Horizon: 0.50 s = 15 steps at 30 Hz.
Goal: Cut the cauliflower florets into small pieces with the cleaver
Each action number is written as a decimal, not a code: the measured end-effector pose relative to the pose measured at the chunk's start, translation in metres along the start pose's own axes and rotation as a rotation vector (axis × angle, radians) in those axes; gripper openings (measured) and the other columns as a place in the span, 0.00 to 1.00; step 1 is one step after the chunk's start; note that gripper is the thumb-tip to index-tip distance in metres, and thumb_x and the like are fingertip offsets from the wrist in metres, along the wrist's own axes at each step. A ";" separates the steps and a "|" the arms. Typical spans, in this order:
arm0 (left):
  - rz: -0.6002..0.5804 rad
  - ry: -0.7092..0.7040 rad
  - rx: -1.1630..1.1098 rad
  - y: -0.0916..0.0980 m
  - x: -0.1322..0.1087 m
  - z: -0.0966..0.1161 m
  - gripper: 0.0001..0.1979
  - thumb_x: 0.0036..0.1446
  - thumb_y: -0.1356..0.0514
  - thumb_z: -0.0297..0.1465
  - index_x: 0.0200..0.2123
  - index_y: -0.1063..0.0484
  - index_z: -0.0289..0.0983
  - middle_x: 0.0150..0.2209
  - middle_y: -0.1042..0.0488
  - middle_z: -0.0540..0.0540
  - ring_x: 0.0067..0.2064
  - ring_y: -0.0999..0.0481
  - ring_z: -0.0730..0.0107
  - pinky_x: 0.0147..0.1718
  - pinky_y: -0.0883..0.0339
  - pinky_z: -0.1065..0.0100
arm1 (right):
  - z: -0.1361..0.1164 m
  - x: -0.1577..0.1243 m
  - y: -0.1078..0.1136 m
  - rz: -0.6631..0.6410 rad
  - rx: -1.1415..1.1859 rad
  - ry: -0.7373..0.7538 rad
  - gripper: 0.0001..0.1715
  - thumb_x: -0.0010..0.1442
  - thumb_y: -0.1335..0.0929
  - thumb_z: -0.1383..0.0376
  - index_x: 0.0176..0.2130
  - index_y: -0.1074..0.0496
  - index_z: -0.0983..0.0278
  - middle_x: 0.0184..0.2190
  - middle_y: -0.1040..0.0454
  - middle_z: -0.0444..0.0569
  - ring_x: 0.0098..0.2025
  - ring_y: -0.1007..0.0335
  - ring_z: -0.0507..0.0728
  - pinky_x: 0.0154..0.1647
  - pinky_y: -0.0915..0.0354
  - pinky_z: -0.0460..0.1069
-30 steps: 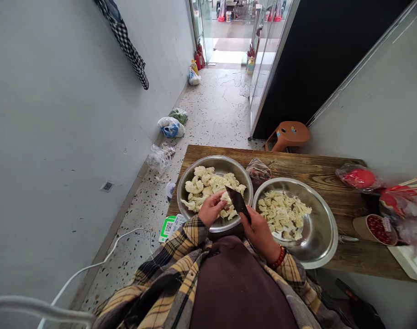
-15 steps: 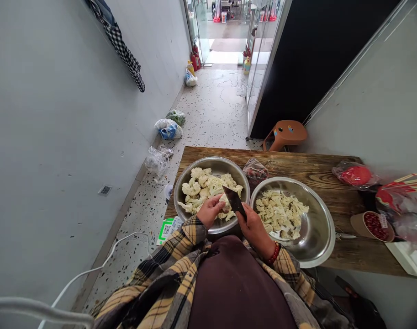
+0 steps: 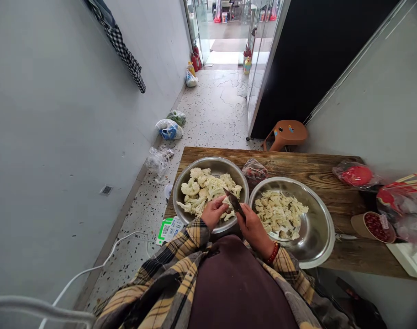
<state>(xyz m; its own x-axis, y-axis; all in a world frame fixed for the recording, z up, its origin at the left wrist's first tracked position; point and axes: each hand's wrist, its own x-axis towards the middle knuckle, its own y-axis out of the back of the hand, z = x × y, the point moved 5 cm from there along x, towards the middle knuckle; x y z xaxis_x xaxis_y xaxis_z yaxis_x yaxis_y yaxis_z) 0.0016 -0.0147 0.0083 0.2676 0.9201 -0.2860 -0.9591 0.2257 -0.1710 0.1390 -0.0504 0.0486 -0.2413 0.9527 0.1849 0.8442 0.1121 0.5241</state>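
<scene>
My right hand (image 3: 254, 227) grips the handle of a dark-bladed knife (image 3: 233, 201), its blade slanting up to the left. Pinched in my left hand (image 3: 214, 212) is a piece of cauliflower (image 3: 228, 201), close against the blade and partly hidden by it. Both hands are over the near edge of a steel bowl (image 3: 177, 201) heaped with large cauliflower florets (image 3: 201, 185). To the right, a second steel bowl (image 3: 318, 228) holds smaller cut cauliflower pieces (image 3: 280, 212).
Both bowls stand on a wooden table (image 3: 311, 169). Behind them lies a plastic-wrapped bundle (image 3: 255, 171). A paper tub of red bits (image 3: 374, 227) and bagged skewers (image 3: 405, 185) are at the right. An orange stool (image 3: 287, 134) stands beyond; bags (image 3: 169, 129) line the left wall.
The knife blade has turned so that it shows narrower, and my left hand has shifted slightly right, nearer the blade. The bowls look the same.
</scene>
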 end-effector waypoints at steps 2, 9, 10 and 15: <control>-0.017 -0.003 0.010 -0.002 -0.001 -0.003 0.28 0.49 0.37 0.40 0.53 0.30 0.35 0.36 0.24 0.45 0.30 0.30 0.71 0.36 0.32 0.65 | 0.003 -0.001 0.000 0.025 0.000 -0.019 0.17 0.65 0.42 0.65 0.51 0.35 0.63 0.44 0.29 0.54 0.47 0.31 0.60 0.47 0.32 0.56; -0.068 -0.042 0.054 -0.007 0.001 0.000 0.27 0.43 0.32 0.40 0.45 0.29 0.33 0.35 0.26 0.45 0.37 0.29 0.67 0.39 0.35 0.66 | 0.005 -0.006 0.002 0.015 -0.013 -0.012 0.16 0.65 0.43 0.65 0.50 0.35 0.64 0.44 0.29 0.54 0.48 0.31 0.59 0.48 0.33 0.55; -0.067 -0.062 0.086 -0.008 0.001 0.002 0.25 0.41 0.31 0.39 0.42 0.29 0.32 0.34 0.26 0.45 0.37 0.29 0.66 0.38 0.35 0.67 | 0.005 -0.008 0.002 0.006 -0.024 -0.002 0.17 0.66 0.43 0.64 0.51 0.35 0.63 0.45 0.29 0.54 0.49 0.31 0.59 0.48 0.33 0.55; -0.069 -0.111 0.234 -0.014 0.000 0.005 0.19 0.43 0.32 0.37 0.37 0.29 0.33 0.31 0.28 0.48 0.34 0.32 0.69 0.36 0.37 0.69 | 0.010 -0.020 0.000 0.006 -0.126 -0.007 0.19 0.65 0.43 0.66 0.54 0.36 0.62 0.48 0.29 0.54 0.49 0.31 0.58 0.49 0.32 0.54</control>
<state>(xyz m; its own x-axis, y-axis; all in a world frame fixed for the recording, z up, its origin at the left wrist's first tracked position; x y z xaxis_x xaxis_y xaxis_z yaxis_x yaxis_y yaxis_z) 0.0143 -0.0158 0.0154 0.3340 0.9264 -0.1741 -0.9376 0.3455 0.0395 0.1488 -0.0671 0.0369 -0.2327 0.9553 0.1824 0.7790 0.0708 0.6231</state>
